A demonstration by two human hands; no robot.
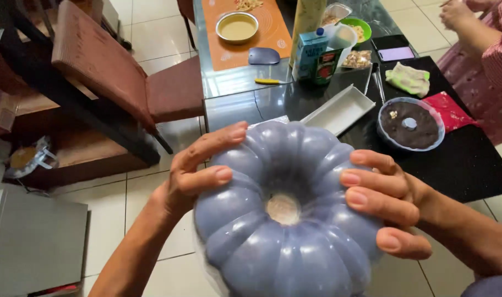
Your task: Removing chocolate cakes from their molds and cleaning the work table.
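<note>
While both hands gripped it, the scene stood thus:

Mould: a blue-grey, glossy, fluted ring mould of soft-looking silicone or plastic point(284, 220) was held upside down in the air above the pale tiled floor point(146, 203), in front of the table edge, its ribbed dome and central hole facing the camera.

Left hand: the left hand point(193, 176) clasped the mould's left flank, fingers spread over the ribs.

Right hand: the right hand point(383, 201) clasped the right flank, fingers curled round the rim.

Progress: judging by the inverted mould pressed between both palms, the contents were seemingly not yet released; whether anything lay beneath it could not be told.

Table: a dark glass-topped table point(471, 159) carried a round clear bowl with a dark brown filling point(410, 125), a white rectangular tray point(339, 110), and a blue carton point(309, 52).

Mat: an orange mat point(273, 33) bore a round metal dish of pale batter point(237, 27).

Textures: smooth sheen on the mould; matte crumbly filling; reflective glass.

Other person: a sleeve in pink stripes point(498, 49) showed at the far right.

Chair: a reddish-brown padded chair point(124, 77) stood left.
</note>
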